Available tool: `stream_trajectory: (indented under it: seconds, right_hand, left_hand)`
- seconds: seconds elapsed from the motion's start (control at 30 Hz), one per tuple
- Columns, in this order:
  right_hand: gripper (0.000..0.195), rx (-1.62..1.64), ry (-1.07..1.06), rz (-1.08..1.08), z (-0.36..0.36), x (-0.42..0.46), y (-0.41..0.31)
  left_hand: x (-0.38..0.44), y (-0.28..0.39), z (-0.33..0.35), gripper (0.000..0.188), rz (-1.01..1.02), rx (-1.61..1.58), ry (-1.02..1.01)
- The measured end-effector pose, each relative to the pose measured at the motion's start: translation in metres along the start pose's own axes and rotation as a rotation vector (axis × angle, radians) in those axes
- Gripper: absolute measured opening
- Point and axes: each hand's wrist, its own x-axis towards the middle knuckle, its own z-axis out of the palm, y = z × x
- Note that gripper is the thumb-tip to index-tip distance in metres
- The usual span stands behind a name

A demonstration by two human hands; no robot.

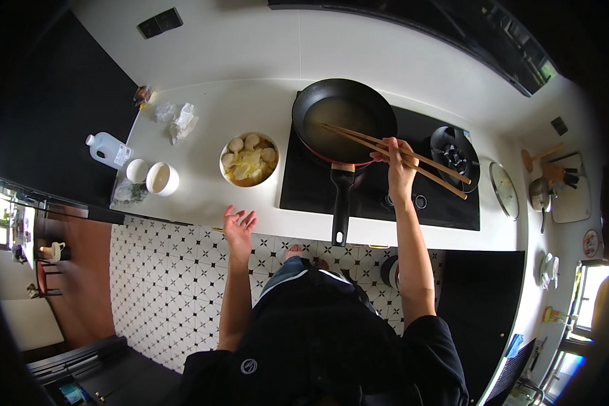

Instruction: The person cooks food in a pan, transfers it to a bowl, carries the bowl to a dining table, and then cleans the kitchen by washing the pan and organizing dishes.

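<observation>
My right hand is closed around a pair of long wooden chopsticks. Their tips reach over the cloudy liquid in a black frying pan; whether they touch it I cannot tell. The pan sits on the left side of the black cooktop, its black handle pointing towards me. My left hand hangs above the counter's front edge with fingers apart and nothing in it. Just beyond it stands a white bowl holding several round balls and pale yellow pieces in broth.
Left on the counter are two white containers, a plastic jug, crumpled tissue and a plastic bag. To the right are a second burner, a glass lid and a small pot. A range hood overhangs the back.
</observation>
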Motion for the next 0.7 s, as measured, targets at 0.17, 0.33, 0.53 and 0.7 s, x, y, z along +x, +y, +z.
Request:
stream_trajectory:
  seconds: [0.17, 0.33, 0.53, 0.7]
  right_hand:
    - [0.034, 0.004, 0.064, -0.022, -0.007, -0.01, -0.005]
    - [0.032, 0.047, 0.076, -0.098, -0.014, -0.013, -0.032]
    - [0.031, 0.034, 0.09, -0.109, -0.018, -0.015, -0.042]
    - [0.031, 0.04, 0.046, -0.117, 0.0, -0.024, -0.062]
  left_hand:
    - [-0.002, 0.0, -0.002, 0.049, -0.001, 0.011, 0.011]
    - [0.001, -0.006, -0.006, 0.051, -0.01, 0.008, 0.013]
    - [0.002, -0.008, 0.005, 0.051, -0.018, 0.01, -0.012]
    - [0.006, -0.008, 0.007, 0.054, 0.003, 0.005, -0.018]
